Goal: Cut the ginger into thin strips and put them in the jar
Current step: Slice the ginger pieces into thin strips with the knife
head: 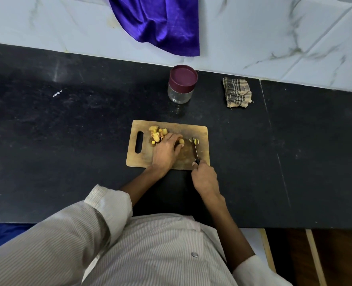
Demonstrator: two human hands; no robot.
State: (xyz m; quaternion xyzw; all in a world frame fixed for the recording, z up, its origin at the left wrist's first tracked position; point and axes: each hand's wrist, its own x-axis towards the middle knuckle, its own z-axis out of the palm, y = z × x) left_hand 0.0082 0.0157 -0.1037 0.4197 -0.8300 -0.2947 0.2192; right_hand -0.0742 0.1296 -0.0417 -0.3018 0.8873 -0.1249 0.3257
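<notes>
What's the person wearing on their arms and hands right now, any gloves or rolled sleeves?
No gloves: both the left hand and right hand are bare. The shirt is pale with fine stripes; the left sleeve is rolled up above the forearm, and a pale right cuff sits high too.

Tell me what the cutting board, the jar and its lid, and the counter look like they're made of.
Cutting board: looks like wood, a matt brown face with worn, darker patches. Jar: clear and shiny, glass or clear plastic, hard to tell. Lid: smooth maroon, probably plastic. Counter: black speckled polished stone, likely granite.
</notes>
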